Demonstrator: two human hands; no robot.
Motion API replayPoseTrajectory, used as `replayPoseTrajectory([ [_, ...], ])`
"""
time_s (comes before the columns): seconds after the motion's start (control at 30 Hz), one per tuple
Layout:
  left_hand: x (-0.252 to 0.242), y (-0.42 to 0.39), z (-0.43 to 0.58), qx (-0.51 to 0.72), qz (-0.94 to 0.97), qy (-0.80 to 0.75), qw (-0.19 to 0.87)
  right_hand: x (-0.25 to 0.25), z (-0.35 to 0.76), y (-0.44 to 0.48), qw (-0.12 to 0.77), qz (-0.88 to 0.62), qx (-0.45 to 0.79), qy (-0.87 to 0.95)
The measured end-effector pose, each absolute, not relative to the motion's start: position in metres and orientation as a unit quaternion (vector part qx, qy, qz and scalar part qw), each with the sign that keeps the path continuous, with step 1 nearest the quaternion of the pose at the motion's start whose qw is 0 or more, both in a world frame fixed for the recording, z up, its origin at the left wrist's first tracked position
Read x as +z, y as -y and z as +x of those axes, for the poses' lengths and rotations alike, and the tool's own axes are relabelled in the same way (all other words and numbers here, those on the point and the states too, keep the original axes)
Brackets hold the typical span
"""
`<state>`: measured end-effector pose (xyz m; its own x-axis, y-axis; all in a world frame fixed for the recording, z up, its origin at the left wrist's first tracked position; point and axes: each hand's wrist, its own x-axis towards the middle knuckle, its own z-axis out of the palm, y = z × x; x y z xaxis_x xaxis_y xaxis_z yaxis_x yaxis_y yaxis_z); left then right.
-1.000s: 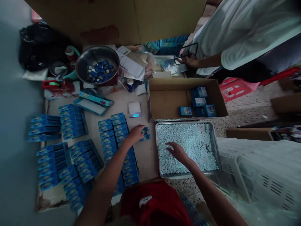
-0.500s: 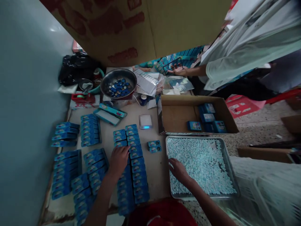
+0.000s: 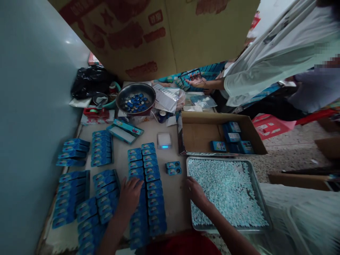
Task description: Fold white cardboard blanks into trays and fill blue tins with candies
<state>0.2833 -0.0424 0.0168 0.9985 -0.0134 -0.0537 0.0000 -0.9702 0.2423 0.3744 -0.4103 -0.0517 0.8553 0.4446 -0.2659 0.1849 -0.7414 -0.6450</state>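
My left hand (image 3: 130, 194) rests over the left of two long columns of small blue boxes (image 3: 136, 164), fingers slightly bent and apart, touching the box tops. My right hand (image 3: 196, 191) hangs over the left rim of a metal tray (image 3: 189, 212) spread with small pale blue-white pieces (image 3: 223, 191). Its fingers are drawn together, and what they hold, if anything, is hidden. Between the columns and the tray lies a pair of blue boxes (image 3: 173, 168) with dark round openings. Behind them sits a small scale (image 3: 164, 140) with a lit display.
More blue box rows (image 3: 71, 194) stand at the left. An open carton (image 3: 203, 132) with several blue boxes is behind the tray. A bowl (image 3: 119, 99) of blue round pieces stands farther back. Cardboard (image 3: 183, 39) overhangs the table. Another person's hand (image 3: 198, 83) holds a dark frame.
My left hand has slid slightly toward me along the boxes. My right hand has moved a little left over the tray rim, its fingers closer together. The view has shifted slightly.
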Motion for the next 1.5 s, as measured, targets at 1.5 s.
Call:
replayPoseTrajectory([
  [1.5, 0.002, 0.308, -0.014, -0.082, 0.899, -0.286, 0.323, -0.052, 0.47, 0.394, 0.084, -0.878, 0.12, 0.456],
])
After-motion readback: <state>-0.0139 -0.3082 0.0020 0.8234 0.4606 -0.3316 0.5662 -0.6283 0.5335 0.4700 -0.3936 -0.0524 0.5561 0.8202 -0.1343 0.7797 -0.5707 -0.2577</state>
